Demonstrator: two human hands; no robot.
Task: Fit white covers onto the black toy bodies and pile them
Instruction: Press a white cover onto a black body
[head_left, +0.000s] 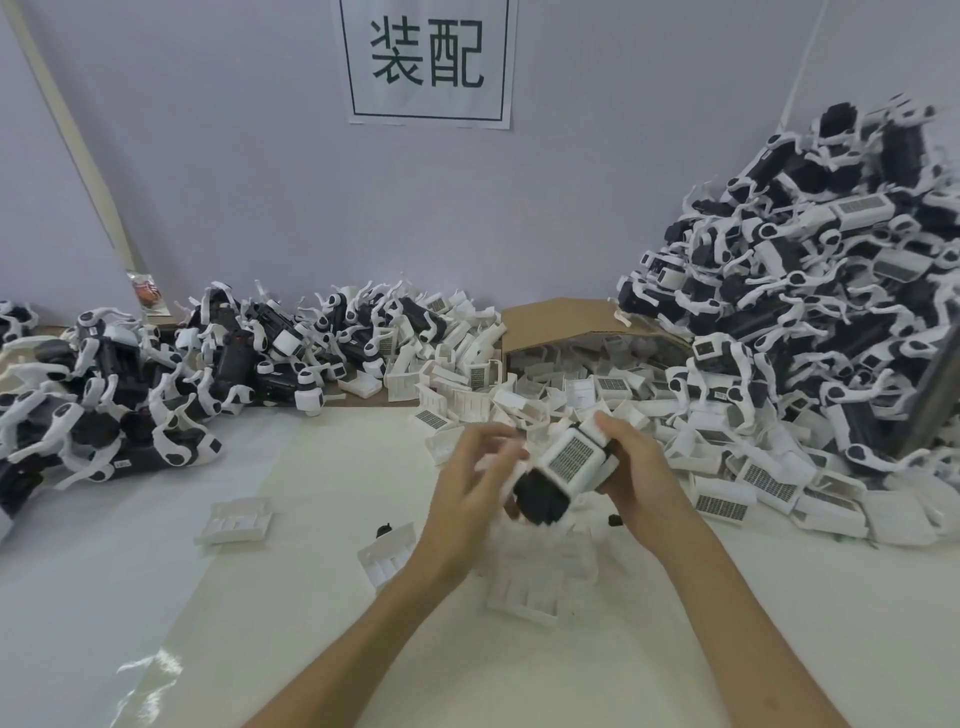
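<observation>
assembly workshop | wall sign (427, 57) | heaped toy bodies (810, 291)

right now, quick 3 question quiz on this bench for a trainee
1. True or false: the right hand holds a toy.
2. The taller pile is on which side? A left, B right, C centre.
3. Fill in: loose covers spill from a cardboard ____.

Key: 1 true; 2 B; 3 box.
</observation>
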